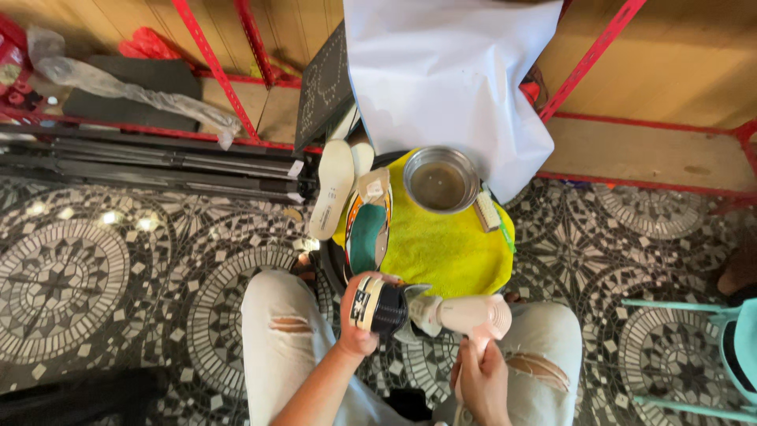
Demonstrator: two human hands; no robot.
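Left hand (356, 327) grips a shoe (380, 305), opening turned toward the dryer (465, 315) — right hand (481, 375) clenches its handle, nozzle aimed inside (insoles (333, 188) lie apart).

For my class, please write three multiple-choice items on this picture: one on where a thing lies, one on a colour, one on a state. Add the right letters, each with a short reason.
1. Where does the metal bowl stand?
A. on the yellow towel
B. on the tiled floor
C. on the person's lap

2. What colour is the body of the hair dryer?
A. black
B. pale pink
C. green

3. How is the black shoe held?
A. it lies untouched on the floor
B. it hangs from the red shelf frame
C. the left hand grips it with the dryer's nozzle at its opening

Answers:
1 A, the bowl sits on the towel, beside a small brush.
2 B, its casing is pale pink, with the right hand around the handle.
3 C, the left hand wraps the shoe and the nozzle points into it.
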